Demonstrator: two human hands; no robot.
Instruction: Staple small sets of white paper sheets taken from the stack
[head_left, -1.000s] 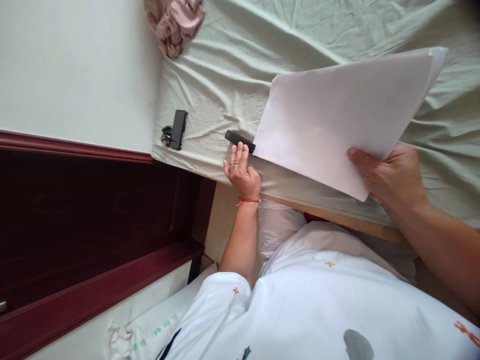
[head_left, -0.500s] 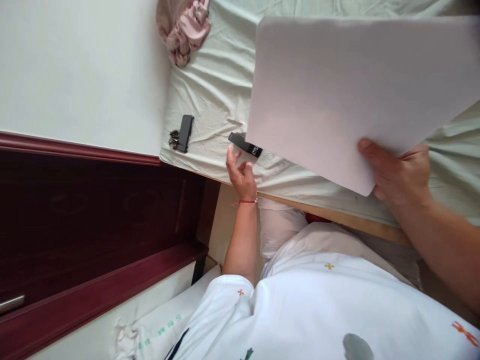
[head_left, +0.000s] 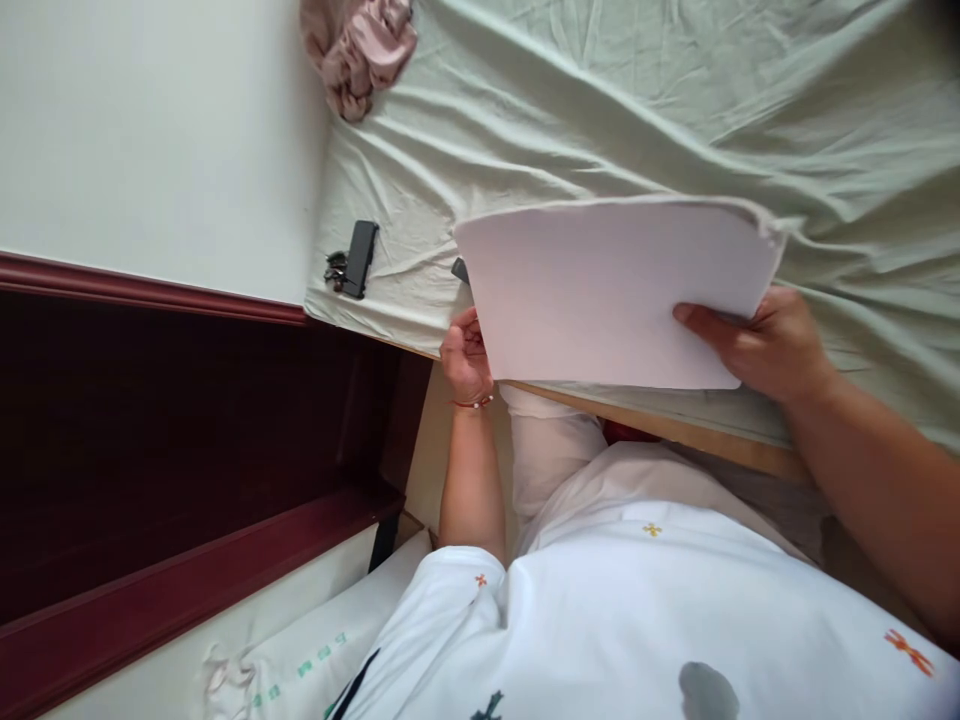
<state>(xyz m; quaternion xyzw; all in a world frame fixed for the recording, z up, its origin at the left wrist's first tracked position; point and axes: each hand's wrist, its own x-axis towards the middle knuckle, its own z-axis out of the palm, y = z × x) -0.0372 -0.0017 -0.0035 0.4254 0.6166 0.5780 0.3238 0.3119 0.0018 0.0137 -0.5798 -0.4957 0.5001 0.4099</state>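
A stack of white paper [head_left: 592,300] is in my right hand [head_left: 780,345], the thumb on its near face and the fingers behind its right edge. The sheets are tilted up above the bed's near edge, and the upper right corner looks bent. My left hand [head_left: 465,355] is at the lower left edge of the paper, its fingers loosely curled and partly hidden behind the sheets; I see no grip on them. A black stapler-like object [head_left: 460,269] peeks out behind the paper's left edge, mostly covered.
A black rectangular case [head_left: 361,258] lies on the pale green sheet [head_left: 600,110] beside a small dark bunch, perhaps keys [head_left: 336,268]. Pink cloth [head_left: 360,55] is heaped at the back left, by the white wall [head_left: 150,130]. Dark red wooden furniture [head_left: 187,450] stands at left.
My right hand has brought the paper down and leftward, closer to me, and tipped it. The paper now covers most of the black object. My left hand's fingers have curled in beside the paper's edge.
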